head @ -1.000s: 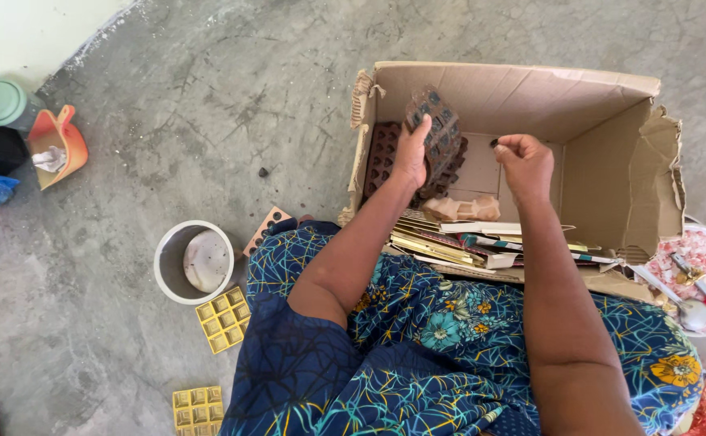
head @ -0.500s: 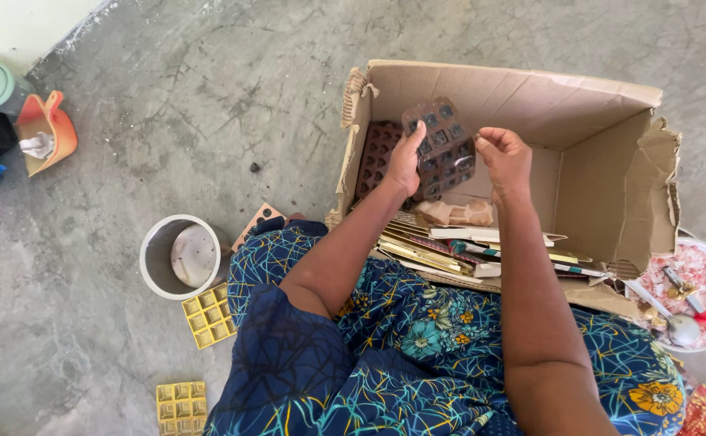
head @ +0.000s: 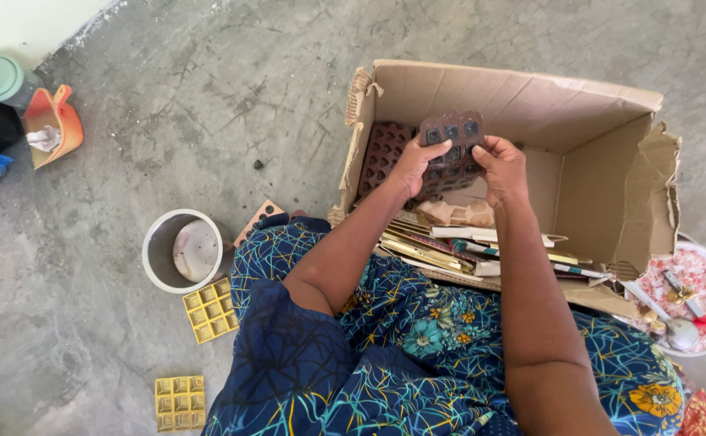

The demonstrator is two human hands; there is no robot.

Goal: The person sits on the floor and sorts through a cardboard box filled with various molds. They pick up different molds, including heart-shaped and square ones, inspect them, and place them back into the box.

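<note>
Over the open cardboard box (head: 522,93) I hold up a brown plastic mould tray (head: 451,133) with square cavities. My left hand (head: 420,164) grips its left edge. My right hand (head: 500,165) holds its right edge, fingers curled onto it. Behind my left hand, a second brown tray (head: 382,149) with heart-shaped cavities leans against the box's left wall. Below my hands, inside the box, lie a tan mould piece (head: 458,214) and a pile of flat gold and white cartons (head: 450,246).
A metal pot (head: 183,250) stands on the concrete floor at my left knee, with two yellow mould trays (head: 211,309) (head: 179,401) near it. A bowl of wrapped sweets with a spoon (head: 696,295) sits at right. An orange jug (head: 50,133) stands far left.
My right hand moved left from mid-air and took hold of the brown tray's right edge. The tray turned from leaning left to facing me, between both hands.
</note>
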